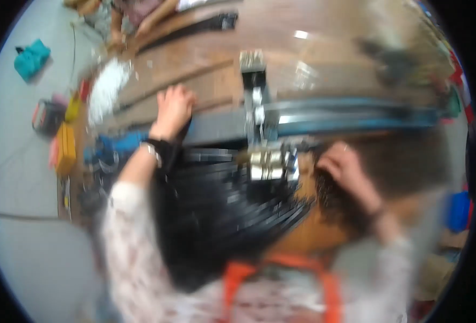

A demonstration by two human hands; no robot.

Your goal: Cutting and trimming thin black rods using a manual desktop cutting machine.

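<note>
My left hand point(176, 107) reaches over the left part of a long grey metal rail device point(221, 125). Its fingers look bent, but blur hides whether anything is in them. At the device's middle stands a metal clamp-like block point(267, 164) with pale shiny parts. To the right of this block is my right hand point(344, 163), fingers drawn together above a heap of small dark pieces point(329, 196). Whatever it pinches cannot be made out. Many thin black strips point(216, 204) lie fanned out between my forearms, their right ends near the block.
A white heap point(108, 89) lies at the far left of the brown table point(329, 59). Beyond it, another person's arms point(141, 24) are near a bundle of black strips point(195, 32). A yellow box point(65, 149) stands by the left edge; a blue container point(458, 211) is at right.
</note>
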